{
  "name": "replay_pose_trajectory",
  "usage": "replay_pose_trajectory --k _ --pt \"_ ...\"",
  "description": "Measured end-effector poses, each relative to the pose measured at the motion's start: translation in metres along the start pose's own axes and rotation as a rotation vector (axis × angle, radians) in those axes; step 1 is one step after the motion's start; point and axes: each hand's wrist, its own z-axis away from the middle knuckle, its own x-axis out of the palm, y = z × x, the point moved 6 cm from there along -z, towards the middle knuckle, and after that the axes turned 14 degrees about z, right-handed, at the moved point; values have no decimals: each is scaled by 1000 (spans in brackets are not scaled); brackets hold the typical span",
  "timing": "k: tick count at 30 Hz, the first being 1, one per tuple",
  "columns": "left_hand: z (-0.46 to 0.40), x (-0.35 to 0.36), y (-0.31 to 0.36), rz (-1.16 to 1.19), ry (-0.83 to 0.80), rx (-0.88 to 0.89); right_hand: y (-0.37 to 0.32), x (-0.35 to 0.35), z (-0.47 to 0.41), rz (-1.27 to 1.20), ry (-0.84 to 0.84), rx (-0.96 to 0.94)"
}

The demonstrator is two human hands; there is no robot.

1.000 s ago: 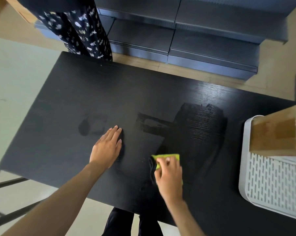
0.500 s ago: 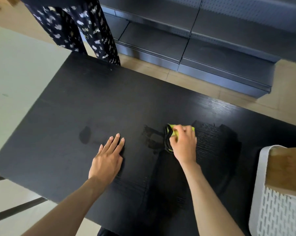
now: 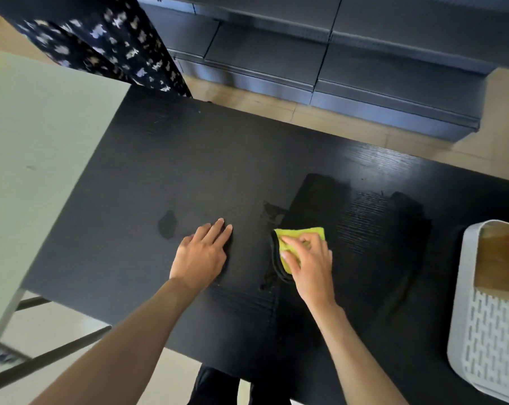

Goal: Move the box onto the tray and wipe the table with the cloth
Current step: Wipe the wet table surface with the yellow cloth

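My right hand presses the cloth mid-bench under curled fingers, the dark smear lying leftward beyond my flat, loosely spread left hand.

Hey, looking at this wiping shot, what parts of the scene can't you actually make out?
- Box, head view: right part cut off by the frame edge.
- Tray: right side cut off too.
- Cloth: mostly covered by the right hand.
- Standing person's patterned clothing: blurred, cropped at top.

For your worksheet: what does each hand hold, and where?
Right hand presses the cloth from above, fingers on top. Left hand lies flat, empty.
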Motion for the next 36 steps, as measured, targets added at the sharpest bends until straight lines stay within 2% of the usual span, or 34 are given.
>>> replay_pose_trajectory --k 4,8,11,17,22,25,30,36 --pt "-10 -16 -25 18 3 -59 -43 20 77 -73 -72 -61" --pt "-7 -14 -38 47 22 -50 -51 25 85 -72 -83 -69" --pt "-7 -6 -38 66 44 -78 -45 21 50 -50 -36 -75" --pt "-8 5 -33 88 140 -100 -30 10 -80 -57 123 86" --pt "-8 7 -38 113 162 -94 -23 3 -184 -16 146 131" --pt "-7 5 -37 101 147 -102 -24 0 -210 1 146 158" --pt "-5 0 -38 112 113 -108 -37 1 -178 28 147 98" --pt "-6 -7 -43 137 41 -84 -87 27 -62 22 55 50"
